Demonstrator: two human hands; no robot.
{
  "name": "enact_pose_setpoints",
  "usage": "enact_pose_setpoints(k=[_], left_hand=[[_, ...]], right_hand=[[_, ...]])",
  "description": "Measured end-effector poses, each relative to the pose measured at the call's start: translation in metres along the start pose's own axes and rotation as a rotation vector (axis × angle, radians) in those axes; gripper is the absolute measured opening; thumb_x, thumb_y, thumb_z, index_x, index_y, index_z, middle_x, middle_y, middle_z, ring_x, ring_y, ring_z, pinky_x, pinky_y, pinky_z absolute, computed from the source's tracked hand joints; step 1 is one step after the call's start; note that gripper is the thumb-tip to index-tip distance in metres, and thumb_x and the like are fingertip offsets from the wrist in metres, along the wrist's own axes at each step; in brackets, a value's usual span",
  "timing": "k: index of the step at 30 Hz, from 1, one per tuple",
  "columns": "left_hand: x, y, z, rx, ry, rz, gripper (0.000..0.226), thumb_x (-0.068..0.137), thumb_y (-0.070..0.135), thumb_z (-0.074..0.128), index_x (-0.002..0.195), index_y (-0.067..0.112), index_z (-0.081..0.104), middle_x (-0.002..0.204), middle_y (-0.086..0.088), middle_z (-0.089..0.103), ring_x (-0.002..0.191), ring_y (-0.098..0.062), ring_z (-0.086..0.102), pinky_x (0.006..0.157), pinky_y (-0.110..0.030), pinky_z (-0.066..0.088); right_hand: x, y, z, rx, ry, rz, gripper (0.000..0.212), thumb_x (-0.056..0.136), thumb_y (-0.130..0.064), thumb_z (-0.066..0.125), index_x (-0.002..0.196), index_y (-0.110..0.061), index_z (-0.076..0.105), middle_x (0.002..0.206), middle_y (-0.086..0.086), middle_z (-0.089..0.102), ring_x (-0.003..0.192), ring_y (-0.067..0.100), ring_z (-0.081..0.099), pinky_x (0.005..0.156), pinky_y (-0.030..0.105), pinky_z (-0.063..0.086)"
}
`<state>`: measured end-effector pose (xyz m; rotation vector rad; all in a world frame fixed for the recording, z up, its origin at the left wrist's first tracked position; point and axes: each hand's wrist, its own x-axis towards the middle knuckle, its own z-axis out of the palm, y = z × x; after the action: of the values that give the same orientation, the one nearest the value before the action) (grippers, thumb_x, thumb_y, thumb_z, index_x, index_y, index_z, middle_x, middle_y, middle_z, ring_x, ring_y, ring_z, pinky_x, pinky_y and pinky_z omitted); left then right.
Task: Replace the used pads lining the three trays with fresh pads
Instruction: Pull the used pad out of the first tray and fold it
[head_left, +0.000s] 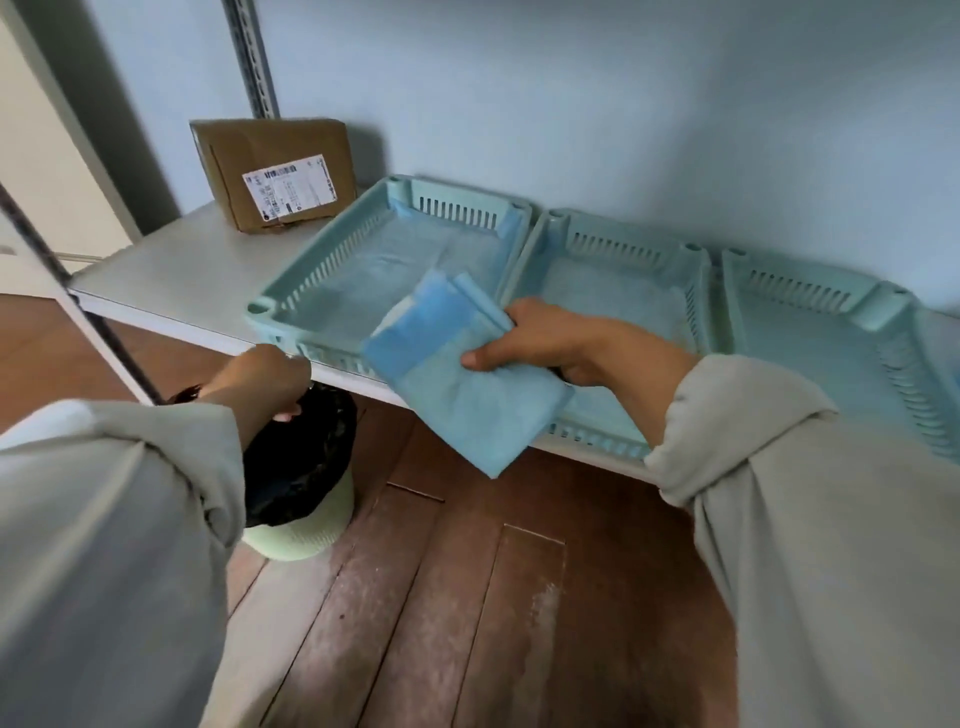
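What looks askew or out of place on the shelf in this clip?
The pad in the left tray sits unevenly: its far right corner rides up over the tray's rim rather than lying flat. The cardboard box leans tilted against the wall. Nothing looks spilled or damaged.

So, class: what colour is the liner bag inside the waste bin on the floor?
Black, inside a pale green waste bin; the liner bag shows best in the head view.

From my remote feed: both arms wear loose, pale grey-green sweatshirt sleeves, the ribbed cuffs bunched just behind the bare left hand (260, 382) and right hand (550, 343), no rings visible.
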<state>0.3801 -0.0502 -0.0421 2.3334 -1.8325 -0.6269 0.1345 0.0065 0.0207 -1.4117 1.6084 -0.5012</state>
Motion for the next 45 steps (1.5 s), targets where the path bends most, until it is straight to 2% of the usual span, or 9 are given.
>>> enact_pose_setpoints(k=[2,5,12,19,26,30,35,40,45], left_hand=[[0.003,-0.013,0.022,0.13,-0.265,0.009,0.028,0.091,0.012,0.054,0.113,-0.004,0.061,0.116,-0.022,0.061,0.1,-0.031,0.062,0.08,-0.033,0.046],[0.01,-0.029,0.062,0.358,-0.426,0.098,0.044,0.091,0.02,0.057,0.131,0.002,0.051,0.134,-0.013,0.053,0.124,-0.026,0.051,0.097,-0.028,0.041],[0.027,-0.047,0.11,0.332,-0.461,0.187,0.041,0.102,0.013,0.029,0.135,-0.005,0.043,0.144,-0.017,0.043,0.131,-0.028,0.044,0.105,-0.03,0.032],[0.009,-0.032,0.134,0.334,-0.43,0.274,0.036,0.1,0.013,0.035,0.128,0.001,0.053,0.135,-0.016,0.052,0.125,-0.028,0.05,0.102,-0.031,0.039],[-0.075,0.036,0.169,0.369,-0.555,0.612,0.037,0.099,0.007,0.034,0.133,-0.002,0.047,0.139,-0.017,0.047,0.128,-0.03,0.046,0.104,-0.033,0.037],[-0.122,0.052,0.203,0.491,-0.653,0.723,0.034,0.097,0.008,0.038,0.126,-0.001,0.053,0.134,-0.019,0.048,0.123,-0.031,0.047,0.1,-0.036,0.039],[-0.165,0.065,0.213,0.554,-0.784,0.781,0.035,0.099,0.007,0.038,0.129,-0.008,0.048,0.136,-0.022,0.043,0.126,-0.036,0.041,0.099,-0.041,0.039],[-0.159,0.068,0.21,0.444,-0.966,0.848,0.033,0.099,0.013,0.037,0.12,0.0,0.058,0.121,-0.012,0.055,0.105,-0.028,0.051,0.091,-0.037,0.041],[-0.112,0.074,0.181,0.372,-0.92,0.831,0.034,0.099,0.018,0.037,0.113,0.011,0.067,0.133,-0.006,0.055,0.124,-0.026,0.047,0.108,-0.034,0.033]], right_hand=[[0.008,-0.006,0.018,-0.14,-0.074,0.019,0.028,0.08,-0.016,0.074,0.104,-0.005,0.062,0.1,0.01,0.067,0.088,0.021,0.066,0.076,0.031,0.056],[0.018,-0.011,0.032,-0.251,-0.051,0.027,0.031,0.082,-0.016,0.07,0.109,-0.004,0.059,0.104,0.011,0.063,0.091,0.022,0.063,0.072,0.029,0.054],[0.024,-0.004,0.022,-0.205,0.003,0.088,0.027,0.083,-0.013,0.069,0.106,-0.004,0.058,0.105,0.011,0.064,0.088,0.021,0.062,0.066,0.022,0.051],[0.026,-0.004,0.03,-0.18,0.011,0.085,0.032,0.083,-0.013,0.07,0.111,-0.002,0.059,0.11,0.014,0.065,0.096,0.024,0.064,0.073,0.027,0.053],[0.016,0.007,0.034,-0.208,-0.007,0.088,0.016,0.083,-0.012,0.07,0.091,-0.008,0.056,0.104,0.011,0.061,0.096,0.024,0.062,0.074,0.028,0.052],[0.004,0.026,0.029,-0.33,0.002,0.115,0.039,0.082,-0.015,0.07,0.116,-0.001,0.057,0.12,0.015,0.06,0.108,0.029,0.061,0.089,0.035,0.051],[-0.012,0.051,0.018,-0.403,0.008,0.162,0.041,0.082,-0.019,0.07,0.117,-0.003,0.056,0.12,0.014,0.06,0.094,0.023,0.059,0.072,0.03,0.048],[-0.019,0.063,0.018,-0.434,-0.054,0.176,0.039,0.084,-0.019,0.068,0.119,-0.003,0.058,0.124,0.015,0.06,0.106,0.027,0.06,0.087,0.033,0.047],[-0.017,0.072,0.029,-0.505,-0.085,0.192,0.043,0.087,-0.02,0.064,0.125,-0.002,0.054,0.13,0.014,0.054,0.118,0.028,0.054,0.09,0.03,0.043]])
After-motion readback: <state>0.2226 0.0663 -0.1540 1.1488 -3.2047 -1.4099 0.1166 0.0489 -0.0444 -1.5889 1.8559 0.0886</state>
